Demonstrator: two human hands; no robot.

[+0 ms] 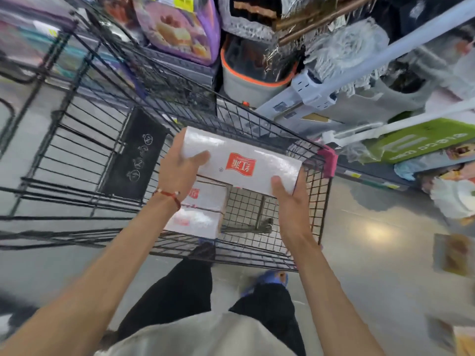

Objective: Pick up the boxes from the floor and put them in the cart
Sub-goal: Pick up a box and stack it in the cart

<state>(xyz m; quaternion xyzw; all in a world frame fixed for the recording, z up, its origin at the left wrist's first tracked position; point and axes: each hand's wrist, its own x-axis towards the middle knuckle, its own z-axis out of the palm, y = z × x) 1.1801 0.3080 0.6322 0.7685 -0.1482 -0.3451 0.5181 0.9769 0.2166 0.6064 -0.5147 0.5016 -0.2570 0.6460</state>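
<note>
I hold a white box with a red logo point(239, 160) over the near end of a black wire shopping cart point(318, 191). My left hand point(180, 170) grips the box's left end, a red cord on its wrist. The box's right near corner rests in my right hand point(290, 199). Below the held box, two similar white boxes point(203, 209) lie stacked inside the cart basket, partly hidden by my left arm.
Shelves packed with goods stand beyond the cart: purple packs point(180, 29), a grey bucket with an orange rim point(252, 83), mops point(347, 44), a green box point(421, 140). Some packages point(449, 253) lie on the shiny floor at right. My legs stand against the cart's near end.
</note>
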